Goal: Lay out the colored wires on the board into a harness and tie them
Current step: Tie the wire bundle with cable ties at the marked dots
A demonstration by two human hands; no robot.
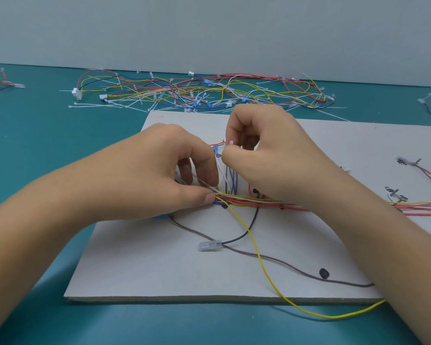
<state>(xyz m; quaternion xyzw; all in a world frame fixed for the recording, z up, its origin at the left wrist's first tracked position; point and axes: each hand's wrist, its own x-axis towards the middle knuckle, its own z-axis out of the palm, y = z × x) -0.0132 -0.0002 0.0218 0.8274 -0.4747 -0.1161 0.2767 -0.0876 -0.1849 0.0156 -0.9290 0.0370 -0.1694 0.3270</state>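
You work at a teal table top (47,150) that runs back to a plain pale grey wall (209,28). Under both your hands lies a flat pale grey rectangular board (147,270). Beyond your grip, at the foot of the wall, sprawls a long heap of loose coloured wires and white cable ties (197,92).

Your left hand (159,170) pinches the bundle of red, yellow, white and blue wires (249,199) between thumb and forefinger, low on the board. From there the bundle runs right, under your other wrist. Your right hand (266,155) sits just above and right of that pinch. Its fingers are curled, and thumb and forefinger nip a thin white strand (230,143) whose blunt end stands clear of the fingertips.

From the left pinch a single yellow wire (258,255) sweeps toward you and off the board's near edge. A dark grey wire (271,257) crosses it, nearer you than the grip. A clear plastic connector (210,245) lies beside that crossing on a black lead. A black ink blot (324,273) sits further right.

You cannot tell whether the white strand is a tie or a wire. Your right forearm covers the bundle's further course and the board's near right corner. Your left palm hides the wires beneath it. The picture's right edge cuts off more red and yellow wires, and the dark marks there are too blurred to read.
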